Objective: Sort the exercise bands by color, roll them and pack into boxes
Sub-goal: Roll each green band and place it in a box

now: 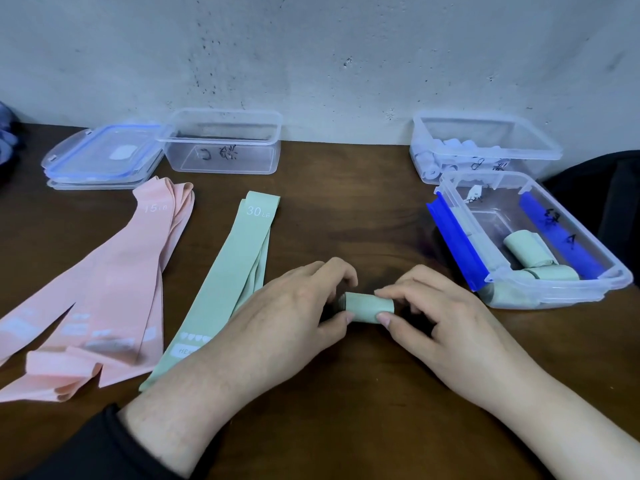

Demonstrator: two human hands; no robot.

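Single view, head-worn, wide-angle. Looks forward and down from the person's side of the tabletop (346,410) toward the grey wall (311,46) behind it. Close range: both forearms enter from the bottom edge, hands near frame centre. Straight lines bow toward the edges. Tabletop fills lower two thirds, wall the upper third.

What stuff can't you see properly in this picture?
All in the head view:
- Green roll: its ends, covered by the left hand and right hand.
- Pink bands: cut off by the left edge.
- Writing on the empty box: too small to read.
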